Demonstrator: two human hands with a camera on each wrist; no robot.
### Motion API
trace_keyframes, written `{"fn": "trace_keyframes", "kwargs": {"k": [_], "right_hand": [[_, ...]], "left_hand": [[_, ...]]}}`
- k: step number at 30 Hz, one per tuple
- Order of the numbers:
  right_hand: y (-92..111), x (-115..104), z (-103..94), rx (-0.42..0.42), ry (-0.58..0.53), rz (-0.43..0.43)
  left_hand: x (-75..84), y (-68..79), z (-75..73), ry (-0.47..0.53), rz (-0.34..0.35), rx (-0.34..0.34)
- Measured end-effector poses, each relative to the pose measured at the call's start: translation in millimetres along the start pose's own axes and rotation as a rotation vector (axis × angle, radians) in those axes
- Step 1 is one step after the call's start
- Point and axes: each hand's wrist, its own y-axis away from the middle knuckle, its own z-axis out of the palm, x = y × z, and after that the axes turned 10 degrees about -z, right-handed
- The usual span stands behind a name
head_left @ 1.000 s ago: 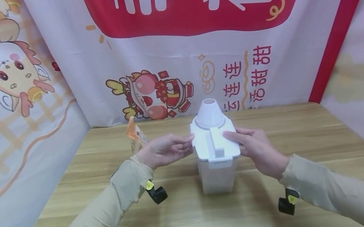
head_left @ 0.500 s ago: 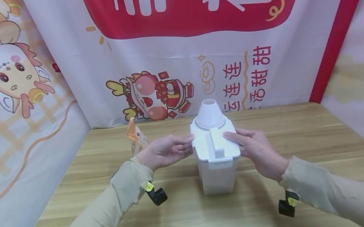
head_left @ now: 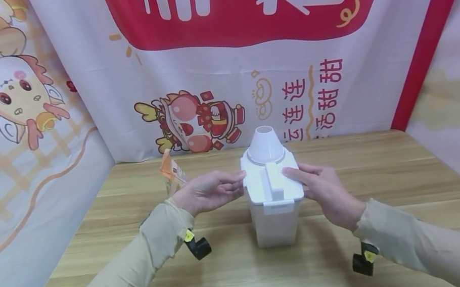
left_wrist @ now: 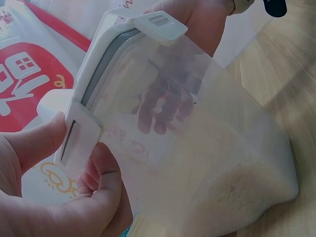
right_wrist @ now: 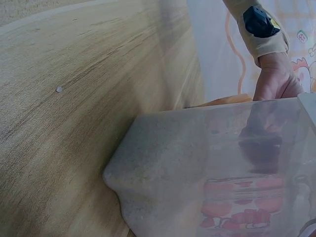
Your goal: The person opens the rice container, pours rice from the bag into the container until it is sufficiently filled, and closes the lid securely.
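Note:
A translucent storage container stands upright on the table, with pale grainy contents low inside. Its white lid carries a raised handle and a white cone-shaped cup. My left hand pinches the lid's left side latch between thumb and fingers. On the opposite side, my right hand holds the container, thumb on the lid's edge. Through the clear wall in the left wrist view, the right hand's fingers show against the far side. The right-hand latch is hidden.
Behind my left hand stands a bag with an orange top, partly covered. The wooden table ends at a printed cloth backdrop, with more cloth on both sides. Wrist cameras hang below both sleeves.

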Motion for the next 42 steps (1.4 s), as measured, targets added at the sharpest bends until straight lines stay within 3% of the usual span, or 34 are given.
{"fn": "trace_keyframes", "kwargs": {"k": [35,38,42], "right_hand": [[2.1,1.0,1.5,0.018,-0.021,-0.004],[1.8,0.7,1.0,0.011,-0.016,-0.003],[1.4,1.3,0.6,0.008,-0.022,-0.01]], "left_hand": [[1.3,-0.4,1.5,0.004,-0.005,0.0],[2.2,1.2,3.6,-0.058,0.034,0.019],[1.9,4.7,8.5,-0.215,0.136,0.093]]}}
